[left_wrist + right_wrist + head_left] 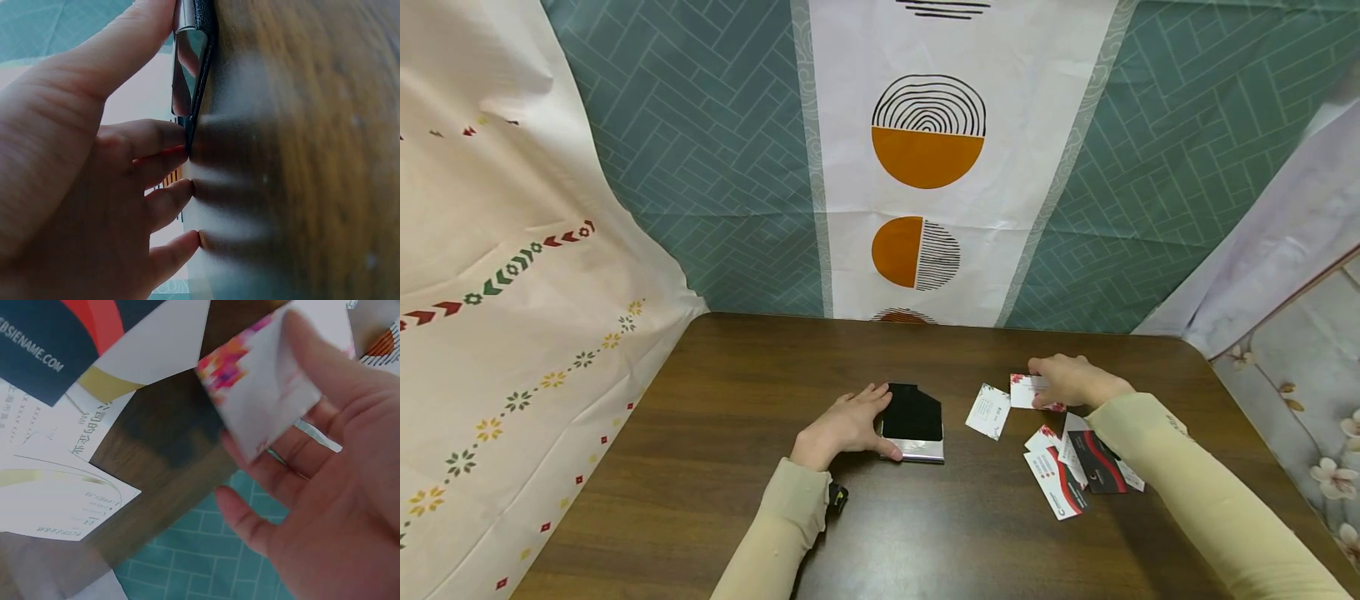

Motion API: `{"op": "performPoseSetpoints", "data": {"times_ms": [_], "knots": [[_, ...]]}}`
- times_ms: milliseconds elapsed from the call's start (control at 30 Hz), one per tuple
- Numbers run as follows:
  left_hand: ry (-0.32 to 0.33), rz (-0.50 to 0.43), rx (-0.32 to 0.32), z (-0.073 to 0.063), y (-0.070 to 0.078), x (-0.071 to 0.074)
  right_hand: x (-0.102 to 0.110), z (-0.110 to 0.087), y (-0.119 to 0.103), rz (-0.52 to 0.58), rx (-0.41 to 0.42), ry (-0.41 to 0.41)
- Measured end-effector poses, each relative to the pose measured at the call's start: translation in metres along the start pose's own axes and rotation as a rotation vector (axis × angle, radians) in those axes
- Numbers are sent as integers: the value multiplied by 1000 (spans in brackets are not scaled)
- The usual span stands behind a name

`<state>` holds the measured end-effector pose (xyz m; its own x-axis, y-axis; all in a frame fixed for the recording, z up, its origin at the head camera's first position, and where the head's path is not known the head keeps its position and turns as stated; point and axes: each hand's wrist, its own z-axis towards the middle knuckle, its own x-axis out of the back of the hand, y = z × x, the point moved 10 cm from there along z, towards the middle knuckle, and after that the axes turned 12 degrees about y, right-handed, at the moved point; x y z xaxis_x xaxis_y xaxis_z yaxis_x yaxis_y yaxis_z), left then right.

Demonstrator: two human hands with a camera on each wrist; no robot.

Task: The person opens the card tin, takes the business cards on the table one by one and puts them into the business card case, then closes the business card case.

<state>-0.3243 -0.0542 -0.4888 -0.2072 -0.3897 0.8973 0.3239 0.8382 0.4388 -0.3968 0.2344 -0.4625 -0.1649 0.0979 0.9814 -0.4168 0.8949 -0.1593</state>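
Observation:
My left hand (850, 423) rests on the table at the left side of a card case (913, 423) with a silver front strip and a black flap. Its thumb touches the silver strip, and its other fingers reach out fairly straight, tips at the tabletop in the left wrist view. Farther right, my right hand (1075, 381) pinches a white business card with pink-red flowers (256, 381), thumb on its face and fingers behind. Left of that card lies a white card with leafy corners (988, 411).
Several overlapping business cards (1060, 479), white, red and black, lie below the right hand, some under its forearm. A small black object (838, 497) shows by the left wrist. Patterned cloth (730, 158) hangs behind the wooden table (760, 350).

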Motion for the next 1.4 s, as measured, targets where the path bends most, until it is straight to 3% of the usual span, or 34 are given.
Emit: {"op": "performPoseSetpoints", "data": {"times_ms": [333, 500, 967, 1200, 1400], "knots": [[9, -14, -10, -1, 1, 2, 21, -6, -22, 110, 124, 0], [3, -10, -9, -1, 0, 1, 31, -6, -28, 124, 144, 3], [12, -12, -21, -1, 1, 2, 60, 25, -87, 193, 255, 142], [8, 0, -23, -2, 1, 0, 53, 36, -102, 302, 172, 185], [10, -15, -13, -2, 1, 1, 44, 40, -115, 355, 150, 237]]}}
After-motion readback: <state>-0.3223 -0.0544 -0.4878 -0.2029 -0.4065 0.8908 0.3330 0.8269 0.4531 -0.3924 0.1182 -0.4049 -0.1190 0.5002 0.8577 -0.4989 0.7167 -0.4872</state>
